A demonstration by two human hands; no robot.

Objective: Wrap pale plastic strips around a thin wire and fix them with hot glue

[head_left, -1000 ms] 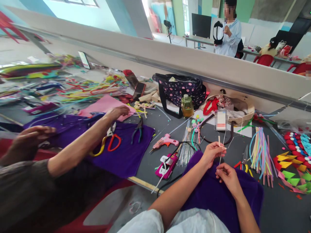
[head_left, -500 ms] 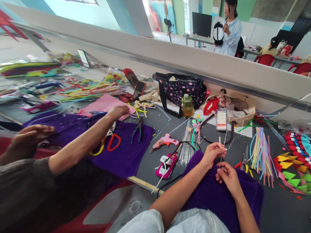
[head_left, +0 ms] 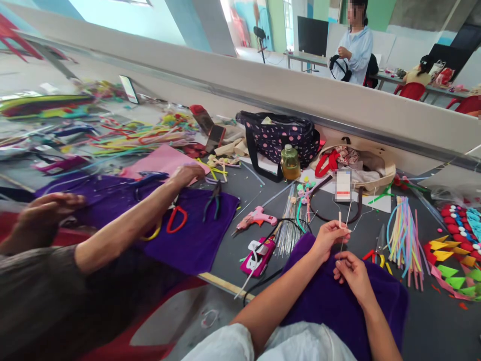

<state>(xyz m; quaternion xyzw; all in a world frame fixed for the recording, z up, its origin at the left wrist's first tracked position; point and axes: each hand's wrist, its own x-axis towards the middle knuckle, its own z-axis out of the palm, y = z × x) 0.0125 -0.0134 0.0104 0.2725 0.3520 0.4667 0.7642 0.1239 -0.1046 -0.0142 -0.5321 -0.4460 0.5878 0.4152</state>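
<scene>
My left hand is closed in a pinch on a thin wire, which has a short pale wrapped piece standing up by the fingertips. Fine branches of wire spread above the grip. Just below and to the right, my right hand pinches the lower end of the wire, its other fingers curled. Both hands are over a purple cloth across my lap and the table edge. Scissors with red and yellow handles lie partly beyond the cloth, right of my hands.
A pink glue gun, a magenta device and a bundle of clear sticks lie left. Pastel pipe cleaners lie right. Behind stand a bottle and a dotted bag. At left, a co-worker's hand reaches over another purple cloth.
My hands and the wire have barely moved. The co-worker's reaching hand has shifted slightly right. Across the partition, the standing person has lowered a black looped object.
</scene>
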